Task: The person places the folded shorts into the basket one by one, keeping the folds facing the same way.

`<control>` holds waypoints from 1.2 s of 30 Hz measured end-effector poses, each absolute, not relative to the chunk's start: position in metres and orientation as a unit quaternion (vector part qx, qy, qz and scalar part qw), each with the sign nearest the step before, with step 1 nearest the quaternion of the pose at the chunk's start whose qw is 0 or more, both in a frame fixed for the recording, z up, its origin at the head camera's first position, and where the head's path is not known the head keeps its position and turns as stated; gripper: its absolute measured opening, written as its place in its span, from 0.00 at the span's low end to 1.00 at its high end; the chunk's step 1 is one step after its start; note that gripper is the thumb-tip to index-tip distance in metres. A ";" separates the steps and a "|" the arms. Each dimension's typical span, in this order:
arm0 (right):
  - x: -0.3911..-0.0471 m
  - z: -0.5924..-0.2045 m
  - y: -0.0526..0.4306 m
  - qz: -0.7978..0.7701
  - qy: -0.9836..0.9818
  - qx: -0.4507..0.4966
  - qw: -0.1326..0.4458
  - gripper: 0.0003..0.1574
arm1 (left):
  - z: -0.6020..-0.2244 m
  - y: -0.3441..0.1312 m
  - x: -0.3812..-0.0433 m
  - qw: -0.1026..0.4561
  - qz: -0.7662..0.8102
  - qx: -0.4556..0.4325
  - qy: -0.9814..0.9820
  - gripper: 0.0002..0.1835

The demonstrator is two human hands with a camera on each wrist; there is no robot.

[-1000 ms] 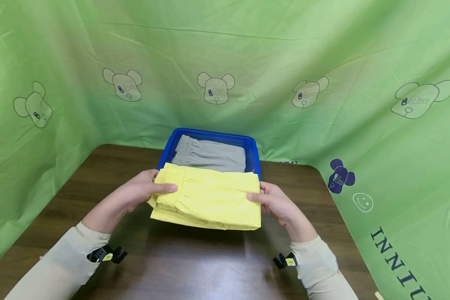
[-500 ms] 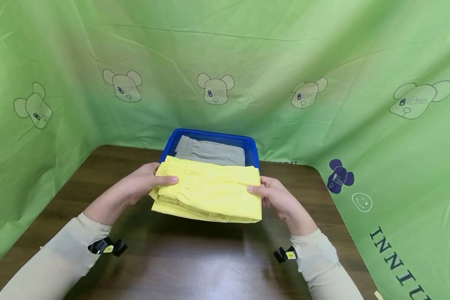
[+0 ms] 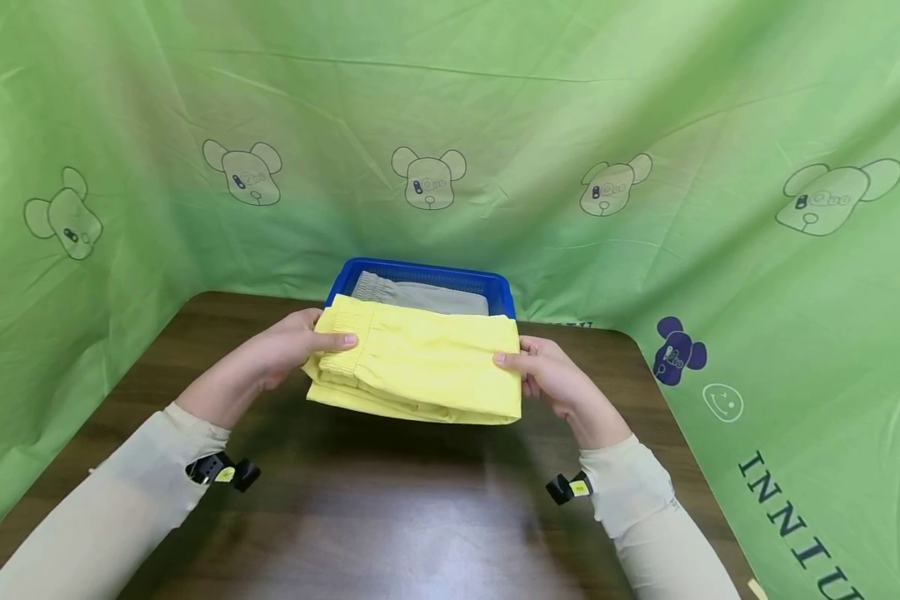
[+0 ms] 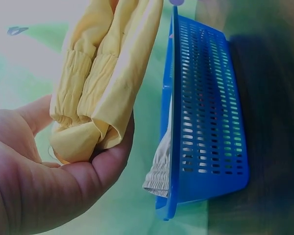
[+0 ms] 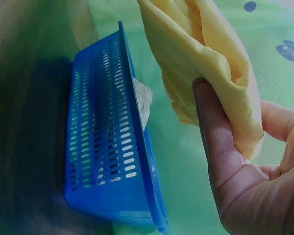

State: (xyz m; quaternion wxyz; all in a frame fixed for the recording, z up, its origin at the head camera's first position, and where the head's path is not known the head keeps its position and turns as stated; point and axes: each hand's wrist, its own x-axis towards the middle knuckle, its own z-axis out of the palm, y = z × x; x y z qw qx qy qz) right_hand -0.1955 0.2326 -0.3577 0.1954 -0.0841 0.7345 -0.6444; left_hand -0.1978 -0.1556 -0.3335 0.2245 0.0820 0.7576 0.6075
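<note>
Folded yellow pants (image 3: 427, 358) with a gathered elastic waistband hang in the air between both hands. My left hand (image 3: 288, 346) pinches the waistband end, thumb on top and fingers beneath. At the other end my right hand (image 3: 555, 375) grips the fold the same way. Behind and partly below them is a blue plastic basket (image 4: 210, 112) with slotted walls. Grey folded pants (image 3: 442, 297) lie inside it, their front part hidden by the yellow cloth in the head view. Both wrist views show the yellow pants raised above the basket's rim, apart from it.
The basket stands at the back of a dark brown wooden table (image 3: 390, 517). A green curtain (image 3: 525, 108) printed with bear heads hangs behind the table and along both sides. Each wrist carries a small black camera on a strap.
Both hands have carried the yellow pants forward, away from the body and farther over the basket. More of the grey pants is covered now. The grip of each hand looks the same.
</note>
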 end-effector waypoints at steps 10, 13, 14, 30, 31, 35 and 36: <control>-0.213 -0.356 0.231 -0.654 0.728 -0.069 0.192 0.24 | -0.334 -0.153 -0.220 0.227 0.609 0.063 0.758 0.27; -0.219 -0.356 0.228 -0.659 0.725 -0.058 0.190 0.25 | -0.332 -0.153 -0.226 0.230 0.602 0.057 0.762 0.26; -0.221 -0.356 0.227 -0.663 0.722 -0.053 0.189 0.24 | -0.331 -0.154 -0.228 0.231 0.599 0.057 0.765 0.26; -0.256 -0.343 0.223 -0.669 0.722 -0.002 0.177 0.27 | -0.323 -0.150 -0.267 0.229 0.613 0.025 0.756 0.27; -0.258 -0.342 0.224 -0.668 0.723 -0.001 0.177 0.28 | -0.322 -0.150 -0.269 0.229 0.613 0.024 0.756 0.27; -0.265 -0.339 0.224 -0.665 0.726 0.005 0.175 0.29 | -0.320 -0.148 -0.277 0.229 0.617 0.012 0.753 0.27; -0.267 -0.338 0.224 -0.663 0.728 0.006 0.175 0.30 | -0.320 -0.147 -0.279 0.229 0.616 0.009 0.753 0.28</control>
